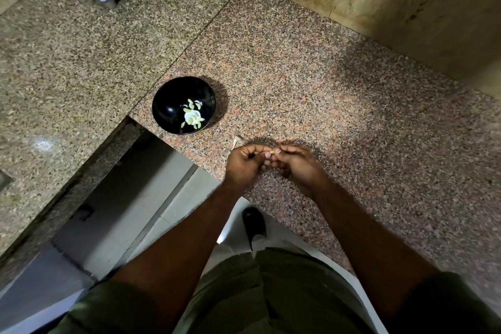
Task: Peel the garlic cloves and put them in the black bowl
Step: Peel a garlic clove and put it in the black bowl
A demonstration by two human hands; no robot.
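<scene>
I see a round black bowl that is shiny and smooth, and at its bottom lies a little heap of peeled garlic cloves, pale yellow and white. The bowl sits on a speckled pink and brown granite counter near the counter's edge. A thin dry bit of garlic skin lies on the stone just beside the left hand. My two hands are close together, fingertips meeting, a little way in front of the bowl. The left hand and the right hand both have curled fingers and pinch one small garlic clove between them. I can only see a tiny pale part of it
</scene>
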